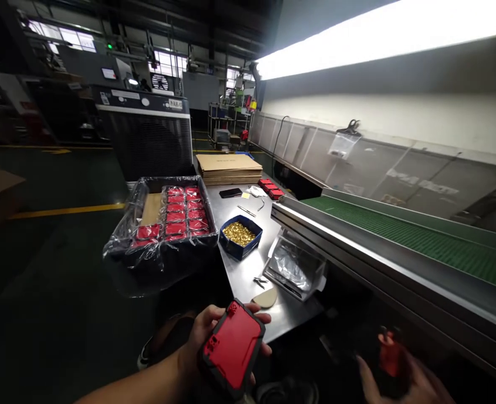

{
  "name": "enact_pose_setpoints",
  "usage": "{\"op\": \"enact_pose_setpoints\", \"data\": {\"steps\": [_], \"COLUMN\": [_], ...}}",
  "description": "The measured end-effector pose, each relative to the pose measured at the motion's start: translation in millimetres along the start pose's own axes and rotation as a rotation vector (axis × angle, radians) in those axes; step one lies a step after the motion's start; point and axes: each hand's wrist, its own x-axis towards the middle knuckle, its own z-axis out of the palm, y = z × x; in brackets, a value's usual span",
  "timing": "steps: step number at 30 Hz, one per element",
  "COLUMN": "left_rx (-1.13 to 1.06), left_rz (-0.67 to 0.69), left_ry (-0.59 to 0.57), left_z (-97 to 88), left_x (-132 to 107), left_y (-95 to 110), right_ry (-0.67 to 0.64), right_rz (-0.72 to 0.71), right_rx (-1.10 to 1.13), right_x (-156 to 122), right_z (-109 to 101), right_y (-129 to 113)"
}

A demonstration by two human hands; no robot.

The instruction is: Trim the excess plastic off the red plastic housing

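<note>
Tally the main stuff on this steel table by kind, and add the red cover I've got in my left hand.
red cover in the left hand: 1
blue bin of brass bits: 1
phone: 1
cardboard stack: 1
plastic-lined crate of red parts: 1
Total: 5

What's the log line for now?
left hand: holds red-and-black case | right hand: holds small red part | table: blue bin

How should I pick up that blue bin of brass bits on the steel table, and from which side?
Grip the blue bin by two opposite walls under the rim, from the near side: it is open-topped, filled with loose brass pieces, so keep it level. The wrapped tray crowds its left. Your left hand holds a red-and-black cover.
</note>
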Motion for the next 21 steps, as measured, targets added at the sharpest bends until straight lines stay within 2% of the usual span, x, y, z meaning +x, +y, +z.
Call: {"op": "enact_pose_setpoints", "data": {"steps": [2,4,6,8,11,16,19,21], "left_rx": [0.019,0.038,0.075,0.184,0.396,0.578,0.594,0.54], "left_rz": [0.015,0.036,0.038,0.058,0.179,0.456,0.57,0.545], "left_ry": [-0.032,-0.043,-0.006,0.138,0.397,0.651,0.712,0.679], "left_z": [3.9,6.4,9.4,14.6,25.0,45.9,61.5,69.8], "left_x": [10,18,25,33,56,120,156,174], "left_y": [-1,-2,-3,-6,-12,-24,-28,-29], "right_ry": [-0.048,-0.047,-0.022,0.005,-0.013,-0.108,-0.145,-0.143], "right_rz": [-0.082,-0.07,-0.08,-0.143,-0.22,-0.208,-0.183,-0.137], "right_rx": [-0.003,-0.081,-0.125,-0.108,-0.039,-0.033,-0.009,0.01], "right_x": [13,16,13,8,2,-10,-18,-21], "right_z": [7,13,17,22,28,30,34,40], "right_y": [9,14,18,23,32,50,59,60]}}
